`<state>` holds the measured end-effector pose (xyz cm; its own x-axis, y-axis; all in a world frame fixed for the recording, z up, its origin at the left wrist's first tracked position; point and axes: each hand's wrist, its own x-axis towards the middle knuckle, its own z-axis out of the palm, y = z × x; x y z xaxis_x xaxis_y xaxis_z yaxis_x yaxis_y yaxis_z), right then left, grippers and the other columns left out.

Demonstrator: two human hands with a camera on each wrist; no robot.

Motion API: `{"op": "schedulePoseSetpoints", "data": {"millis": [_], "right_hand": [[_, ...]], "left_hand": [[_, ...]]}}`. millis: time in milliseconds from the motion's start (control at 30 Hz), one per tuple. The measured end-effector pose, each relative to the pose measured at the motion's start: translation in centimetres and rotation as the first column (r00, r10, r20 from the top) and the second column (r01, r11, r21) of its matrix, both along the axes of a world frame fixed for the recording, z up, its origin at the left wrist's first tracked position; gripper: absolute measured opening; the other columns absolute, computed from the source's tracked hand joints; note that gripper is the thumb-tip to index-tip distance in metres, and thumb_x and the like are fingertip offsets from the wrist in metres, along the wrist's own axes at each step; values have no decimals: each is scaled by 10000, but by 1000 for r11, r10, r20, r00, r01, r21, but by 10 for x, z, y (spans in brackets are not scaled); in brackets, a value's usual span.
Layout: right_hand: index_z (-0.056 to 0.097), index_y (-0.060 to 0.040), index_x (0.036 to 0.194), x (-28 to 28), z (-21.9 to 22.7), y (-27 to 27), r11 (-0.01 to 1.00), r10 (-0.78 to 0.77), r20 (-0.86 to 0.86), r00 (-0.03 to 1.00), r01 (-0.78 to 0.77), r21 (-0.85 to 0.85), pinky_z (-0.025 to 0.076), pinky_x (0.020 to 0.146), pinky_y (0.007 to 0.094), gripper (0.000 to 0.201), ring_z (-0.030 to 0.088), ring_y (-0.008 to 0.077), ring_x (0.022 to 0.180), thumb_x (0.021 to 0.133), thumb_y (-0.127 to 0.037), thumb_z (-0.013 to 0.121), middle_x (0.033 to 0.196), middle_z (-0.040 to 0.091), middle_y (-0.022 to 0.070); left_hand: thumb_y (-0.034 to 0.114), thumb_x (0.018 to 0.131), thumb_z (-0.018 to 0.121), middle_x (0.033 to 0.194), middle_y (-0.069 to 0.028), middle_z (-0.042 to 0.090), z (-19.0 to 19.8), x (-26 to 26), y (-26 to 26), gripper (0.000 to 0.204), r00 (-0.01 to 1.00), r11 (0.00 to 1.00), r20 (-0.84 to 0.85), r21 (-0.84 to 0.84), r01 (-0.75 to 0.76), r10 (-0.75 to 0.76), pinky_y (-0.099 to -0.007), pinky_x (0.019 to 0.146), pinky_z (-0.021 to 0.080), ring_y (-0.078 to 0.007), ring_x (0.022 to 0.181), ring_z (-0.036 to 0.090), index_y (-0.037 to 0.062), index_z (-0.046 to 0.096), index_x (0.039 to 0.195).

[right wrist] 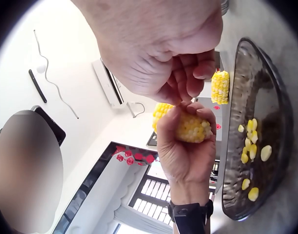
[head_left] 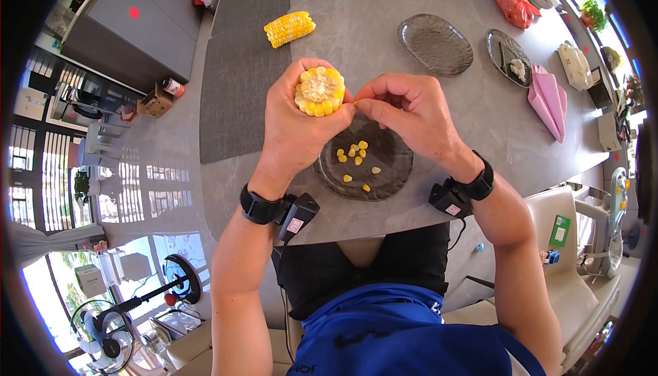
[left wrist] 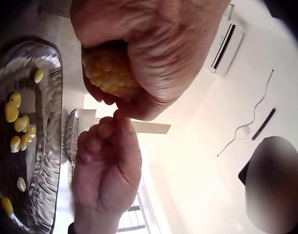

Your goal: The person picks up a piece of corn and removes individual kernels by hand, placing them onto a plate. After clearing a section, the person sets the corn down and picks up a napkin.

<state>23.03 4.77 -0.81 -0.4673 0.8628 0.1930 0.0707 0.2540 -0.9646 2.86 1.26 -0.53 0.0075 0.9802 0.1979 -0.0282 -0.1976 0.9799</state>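
Note:
My left hand (head_left: 295, 129) grips a piece of corn on the cob (head_left: 320, 92) over the plate, its cut end facing up. Thumb and index finger of my right hand (head_left: 415, 112) pinch together right at the cob's side, beside the left fingertips; a speck of yellow shows there, and the other right fingers curl in. In the left wrist view the cob (left wrist: 112, 73) is partly hidden by the left hand. Below both hands, a dark oval plate (head_left: 391, 174) holds several loose corn kernels (head_left: 358, 161).
A second piece of corn (head_left: 289, 29) lies on a grey table runner (head_left: 236, 95). Farther back are a bare dark plate (head_left: 436, 45), a plate with food scraps (head_left: 506, 41), a pink cloth (head_left: 547, 102) and a red plastic bag (head_left: 515, 10). The table's front edge is near my body.

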Motion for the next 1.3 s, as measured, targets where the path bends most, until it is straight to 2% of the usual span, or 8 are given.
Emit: {"op": "schedulePoseSetpoints", "data": {"millis": [300, 467, 600, 700, 900, 1000, 1167, 1300], "right_hand": [[708, 34, 908, -6, 1, -7, 952, -78, 132, 988, 34, 305, 530, 621, 311, 84, 662, 173, 663, 861, -31, 734, 784, 697, 122], [704, 34, 884, 1, 10, -3, 962, 15, 193, 981, -66, 264, 542, 638, 326, 80, 672, 207, 662, 830, -22, 723, 782, 694, 133], [736, 20, 914, 11, 3, 7, 935, 295, 281, 913, -336, 110, 544, 645, 328, 115, 671, 202, 665, 810, -29, 742, 762, 692, 127], [761, -7, 938, 13, 6, 9, 932, 289, 337, 896, -344, 113, 540, 648, 336, 143, 672, 200, 659, 798, -35, 771, 729, 680, 119], [762, -44, 939, 0, 5, 5, 815, 53, 81, 995, -90, 572, 545, 690, 375, 159, 687, 276, 761, 785, -17, 794, 847, 701, 113], [757, -21, 945, 0, -4, 4, 815, 101, -80, 992, -37, 578, 560, 720, 382, 163, 696, 315, 826, 788, 15, 785, 899, 711, 123], [773, -13, 977, -6, -15, -3, 772, 67, -206, 976, 80, 631, 554, 620, 337, 164, 718, 230, 690, 838, 72, 759, 885, 730, 95], [766, -15, 973, -2, -6, -4, 761, 29, -154, 988, 78, 644, 538, 606, 320, 127, 708, 236, 686, 865, 47, 741, 858, 723, 86]], "left_hand": [[-41, 766, 781, 934, 7, 672, -7, 1, 1, 366, 970, 989, -217, 117, -87, 111, -249, 797, 532, -55, 887, 620, 30, 613, 1083], [-31, 778, 790, 931, -11, 696, -3, -11, 8, 350, 970, 988, -196, 84, -128, 142, -254, 788, 548, -65, 867, 653, 25, 615, 1076], [-39, 793, 791, 913, -13, 701, 11, -14, 2, 351, 983, 983, -96, -108, 147, -157, -251, 772, 554, -70, 845, 668, 32, 616, 1088], [-49, 798, 791, 893, -15, 696, 7, -15, 4, 379, 965, 956, -50, -159, 247, -258, -244, 752, 546, -79, 839, 666, 46, 610, 1118], [-83, 794, 783, 927, -37, 700, 2, -14, 4, 418, 959, 944, 175, -208, 257, -223, -265, 738, 557, -101, 823, 673, 36, 610, 1155], [-115, 790, 752, 939, -70, 712, 2, -10, 3, 489, 927, 923, 324, -265, 279, -187, -287, 712, 565, -156, 797, 692, 27, 566, 1220], [-60, 796, 779, 942, -101, 720, 1, -12, 0, 501, 882, 898, 424, -275, 342, -206, -313, 742, 571, -190, 799, 700, 31, 542, 1227], [-4, 810, 798, 918, -94, 706, 3, -11, -1, 484, 851, 887, 474, -259, 382, -228, -326, 756, 564, -186, 805, 689, 39, 547, 1222]]}}
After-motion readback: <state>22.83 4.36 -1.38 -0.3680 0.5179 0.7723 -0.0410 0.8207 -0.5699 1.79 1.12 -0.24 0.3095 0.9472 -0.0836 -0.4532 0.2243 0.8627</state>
